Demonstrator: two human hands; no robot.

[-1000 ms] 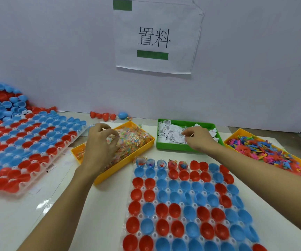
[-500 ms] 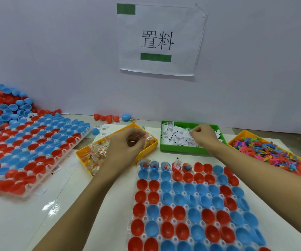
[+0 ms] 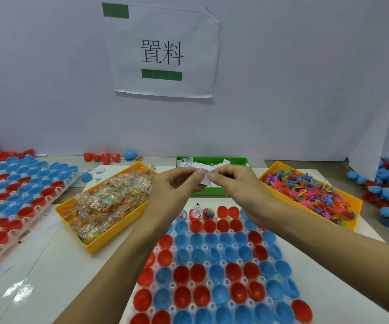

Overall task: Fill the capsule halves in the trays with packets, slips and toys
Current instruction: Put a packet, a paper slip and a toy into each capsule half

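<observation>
White slip (image 3: pixel 205 177) is pinched between both hands, left hand (image 3: pixel 173 191) and right hand (image 3: pixel 236 187), fingers narrow on it. They hover over the tray (image 3: pixel 214 272) of red and blue halves.

Bright, even overhead light. A white glare patch sits on the desk (image 3: pixel 18 292) at lower left. Shadows are soft; wide-angle distortion bends the edges.

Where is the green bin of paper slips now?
In the head view, the green bin sits at centre back, between the two yellow bins, partly hidden behind both hands.
</observation>
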